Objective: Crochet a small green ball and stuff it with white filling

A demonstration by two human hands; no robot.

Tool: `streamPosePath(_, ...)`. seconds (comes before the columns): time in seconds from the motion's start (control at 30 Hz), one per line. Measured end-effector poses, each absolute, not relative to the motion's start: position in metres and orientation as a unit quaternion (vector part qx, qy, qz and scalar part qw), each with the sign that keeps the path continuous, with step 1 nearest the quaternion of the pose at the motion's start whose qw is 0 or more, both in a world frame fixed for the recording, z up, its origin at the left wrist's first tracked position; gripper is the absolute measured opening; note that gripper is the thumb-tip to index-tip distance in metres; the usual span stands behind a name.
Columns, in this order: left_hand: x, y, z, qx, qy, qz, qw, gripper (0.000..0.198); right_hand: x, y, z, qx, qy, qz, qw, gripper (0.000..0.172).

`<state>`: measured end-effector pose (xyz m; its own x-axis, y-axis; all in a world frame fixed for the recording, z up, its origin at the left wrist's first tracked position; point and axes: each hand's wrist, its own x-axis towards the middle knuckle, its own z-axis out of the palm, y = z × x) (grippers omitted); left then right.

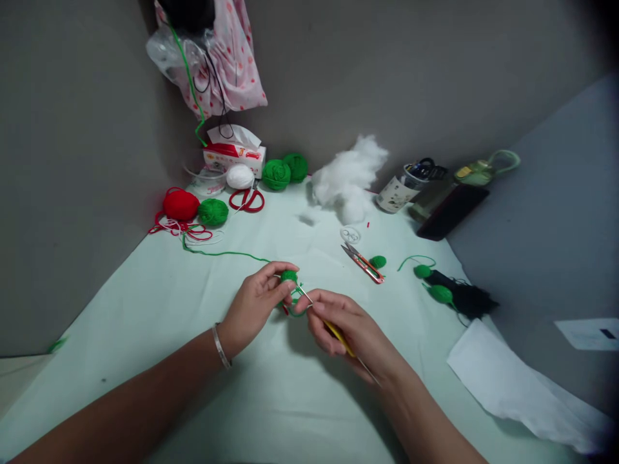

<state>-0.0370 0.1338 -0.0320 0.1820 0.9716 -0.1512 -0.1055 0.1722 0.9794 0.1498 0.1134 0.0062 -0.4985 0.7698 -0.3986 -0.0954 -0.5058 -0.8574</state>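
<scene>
A small green crocheted piece point(289, 276) is pinched between the fingers of my left hand point(258, 303). My right hand point(345, 322) grips a crochet hook point(338, 336) with a yellow handle, its metal tip pointing at the green piece. Green yarn loops hang between the two hands, near a small red thing below the left fingers. From my left hand a strand of green yarn point(227, 253) runs across the cloth towards a green yarn ball point(213, 212) at the back left.
Red-handled scissors point(246, 200), a red yarn ball point(180, 204) and a tissue box point(236, 160) stand back left. White stuffing point(351, 180) lies at the back. Orange snips point(363, 264) and small green pieces point(440, 294) lie right, near a white cloth point(512, 383).
</scene>
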Motion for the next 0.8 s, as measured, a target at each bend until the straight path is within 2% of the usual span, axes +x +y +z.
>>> streamPosePath(0.23, -0.034, 0.131, -0.036, 0.496, 0.463, 0.451, 0.579, 0.027, 0.147, 0.116, 0.0, -0.393, -0.321, 0.805, 0.306, 0.02)
streamPosePath(0.8, -0.037, 0.128, -0.037, 0.587, 0.454, 0.443, 0.504, 0.033, 0.146, 0.12, -0.007, -0.397, -0.314, 0.813, 0.287, 0.023)
